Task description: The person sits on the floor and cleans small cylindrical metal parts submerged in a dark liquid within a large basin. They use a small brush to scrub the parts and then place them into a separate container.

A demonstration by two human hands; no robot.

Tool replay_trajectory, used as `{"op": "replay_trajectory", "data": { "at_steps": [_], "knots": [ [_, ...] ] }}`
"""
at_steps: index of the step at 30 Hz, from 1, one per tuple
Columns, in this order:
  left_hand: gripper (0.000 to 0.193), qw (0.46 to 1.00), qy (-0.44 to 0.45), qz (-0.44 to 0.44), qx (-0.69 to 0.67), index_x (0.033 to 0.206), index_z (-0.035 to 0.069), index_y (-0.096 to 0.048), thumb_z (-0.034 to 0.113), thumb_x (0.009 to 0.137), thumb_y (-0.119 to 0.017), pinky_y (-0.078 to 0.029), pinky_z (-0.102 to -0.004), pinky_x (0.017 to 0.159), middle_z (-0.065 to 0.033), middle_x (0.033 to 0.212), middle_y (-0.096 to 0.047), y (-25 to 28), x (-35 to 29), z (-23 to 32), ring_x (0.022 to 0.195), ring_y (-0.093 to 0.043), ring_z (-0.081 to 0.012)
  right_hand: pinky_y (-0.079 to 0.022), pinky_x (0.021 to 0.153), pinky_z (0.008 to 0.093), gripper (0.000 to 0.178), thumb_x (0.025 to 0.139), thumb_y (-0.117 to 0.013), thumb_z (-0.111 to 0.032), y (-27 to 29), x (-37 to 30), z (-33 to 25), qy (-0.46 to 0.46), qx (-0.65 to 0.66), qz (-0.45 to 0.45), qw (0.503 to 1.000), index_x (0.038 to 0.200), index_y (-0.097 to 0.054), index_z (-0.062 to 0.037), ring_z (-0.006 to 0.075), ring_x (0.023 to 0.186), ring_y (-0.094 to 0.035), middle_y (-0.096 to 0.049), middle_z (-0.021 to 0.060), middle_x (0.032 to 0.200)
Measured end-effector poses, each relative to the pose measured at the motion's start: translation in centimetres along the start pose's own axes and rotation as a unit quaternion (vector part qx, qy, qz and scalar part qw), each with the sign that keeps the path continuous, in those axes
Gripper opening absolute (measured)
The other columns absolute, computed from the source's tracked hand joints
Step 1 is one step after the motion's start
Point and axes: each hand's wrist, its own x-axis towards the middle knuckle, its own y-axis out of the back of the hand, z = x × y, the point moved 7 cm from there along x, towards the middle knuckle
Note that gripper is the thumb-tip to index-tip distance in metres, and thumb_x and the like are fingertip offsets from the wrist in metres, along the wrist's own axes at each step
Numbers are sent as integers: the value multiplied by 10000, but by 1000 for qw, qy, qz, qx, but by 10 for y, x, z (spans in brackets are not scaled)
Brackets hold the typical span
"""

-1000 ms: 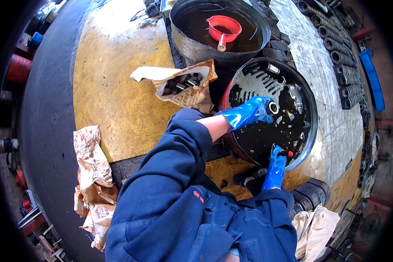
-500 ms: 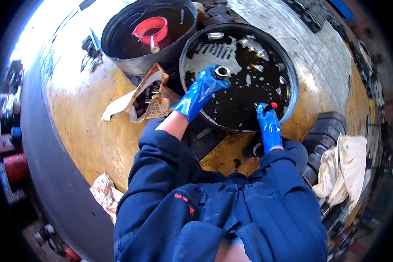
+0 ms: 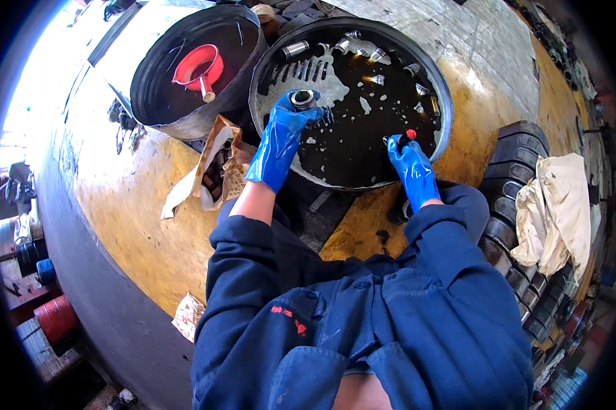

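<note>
My left hand point(image 3: 278, 140), in a blue glove, is closed around a shiny metal sleeve point(image 3: 303, 100) and holds it above the left part of a round tub point(image 3: 447, 123). The sleeve's round opening faces up. My right hand point(image 3: 413, 167), gloved the same way, is closed on a slim dark tool with a red end point(image 3: 410, 134), over the tub's near right side. What kind of tool it is stays unclear, as the fingers cover most of it. Dark liquid with pale foam fills the tub. Several metal sleeves point(image 3: 296, 49) lie along its far and right sides.
Left of the tub stands a second tub point(image 3: 147, 121) with dark liquid and a red scoop point(image 3: 212, 68). A torn paper bag point(image 3: 197, 174) with metal parts sits in front of it. On the right, a pale cloth point(image 3: 557, 212) lies over dark ribbed blocks point(image 3: 513, 171).
The whole view has shifted, so the tubs appear farther left and higher. Both hands keep their holds, and the right hand's red-ended tool now points more upward.
</note>
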Motion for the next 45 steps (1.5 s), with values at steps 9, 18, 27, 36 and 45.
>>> {"op": "replay_trajectory", "data": {
  "at_steps": [9, 18, 27, 36, 45],
  "knots": [
    [425, 999, -4, 15, -48, 1217, 17, -720, -60, 810, -815, -599, -311, 799, -70, 1084, -771, 5, -1, 5, 901, -719, -170, -566, 942, 521, 487, 1019, -519, -517, 0, 2, -1, -1, 0, -16, 1000, 1178, -757, -123, 444, 1076, -696, -743, 226, 1134],
    [364, 987, -45, 40, -150, 1163, 16, -731, -71, 816, -800, -585, -318, 714, -57, 980, -753, 10, -1, 23, 790, -707, -163, -552, 917, 511, 407, 1037, -560, -440, 5, -4, -10, -4, 3, -8, 1000, 1162, -751, -103, 449, 1068, -687, -739, 244, 1097],
    [345, 980, -42, 33, -193, 1167, 2, -720, -85, 836, -759, -585, -321, 796, -63, 973, -751, 17, 3, 22, 836, -709, -173, -554, 901, 496, 398, 1044, -549, -395, 0, -2, -4, 12, 21, -2, 1000, 1162, -737, -65, 464, 1062, -677, -734, 258, 1076],
    [300, 980, -48, 20, -190, 1190, -25, -711, 12, 893, -742, -556, -315, 862, -84, 1031, -750, 27, -6, 23, 919, -708, -196, -564, 926, 529, 501, 1024, -493, -523, -6, 1, -1, 32, 23, 15, 999, 1139, -769, -120, 451, 1075, -689, -741, 232, 1110],
    [518, 796, -163, 293, 503, 1347, 87, -647, 61, 850, -793, -559, -382, 989, -187, 1236, -722, 153, -92, 70, 1119, -715, -334, -554, 868, 507, 369, 1029, -548, -374, -1, -1, -8, 61, 39, 5, 997, 1167, -725, -81, 449, 1088, -688, -740, 241, 1085]
  ]
}}
